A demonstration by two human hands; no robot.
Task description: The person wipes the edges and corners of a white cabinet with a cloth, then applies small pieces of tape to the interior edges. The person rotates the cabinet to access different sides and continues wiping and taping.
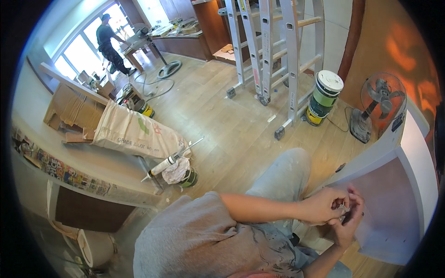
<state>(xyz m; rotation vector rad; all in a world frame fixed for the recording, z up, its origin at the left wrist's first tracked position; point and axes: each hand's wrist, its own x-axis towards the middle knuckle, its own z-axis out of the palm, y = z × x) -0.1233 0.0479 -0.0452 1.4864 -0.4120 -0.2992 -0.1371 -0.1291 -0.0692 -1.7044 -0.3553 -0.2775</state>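
My left hand (321,206) is closed, its fingertips pinching a small greyish-white piece (344,211). My right hand (351,221) meets it from the other side, fingers curled around the same piece. The piece is too small and too covered by fingers for me to tell its kind. Both hands are held in front of a white cabinet (394,208) with an open, shaded inside. A small dark fitting (340,167) sits at the cabinet's near edge.
A caulking gun (166,166) rests across a cloth-topped bucket (189,178). Stepladders (266,51) stand ahead, beside stacked paint buckets (323,97) and a fan (381,99). A large printed sack (139,132) lies at left. A person (107,41) stands far off at a bench machine (139,37).
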